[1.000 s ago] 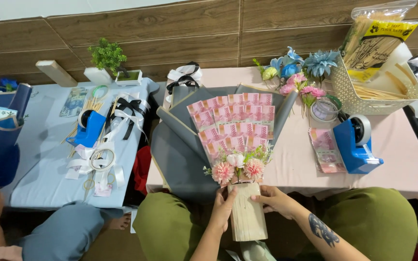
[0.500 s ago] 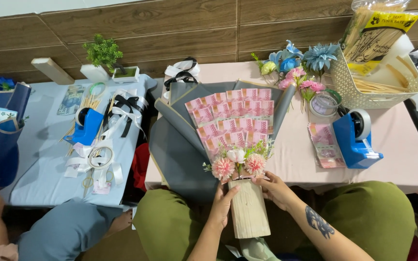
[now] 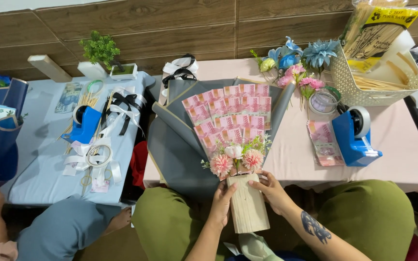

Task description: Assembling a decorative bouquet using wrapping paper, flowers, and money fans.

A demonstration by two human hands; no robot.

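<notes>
A bouquet of fanned pink banknotes (image 3: pixel 231 116) lies on grey wrapping paper (image 3: pixel 177 150) at the near edge of a pink-covered table (image 3: pixel 402 140). Small pink and white flowers (image 3: pixel 235 160) sit at its base. Its stem is wrapped in a pale cream sleeve (image 3: pixel 247 203) that hangs over my lap. My left hand (image 3: pixel 222 200) grips the left side of that sleeve. On the other side my right hand (image 3: pixel 273 192) holds it, fingers curled around the top edge.
A blue tape dispenser (image 3: pixel 354 137), loose pink banknotes (image 3: pixel 322 142), artificial flowers (image 3: pixel 298 60) and a cream basket (image 3: pixel 364 87) of sticks occupy the right. On the blue-covered table (image 3: pixel 39 159) lie ribbons (image 3: pixel 122 108), another tape dispenser (image 3: pixel 83 123) and a small plant (image 3: pixel 100 50). Another person's knee (image 3: pixel 59 227) is at lower left.
The bouquet and both hands hold nearly the same place; the view has shifted slightly and my hands have settled a little higher around the sleeve.
</notes>
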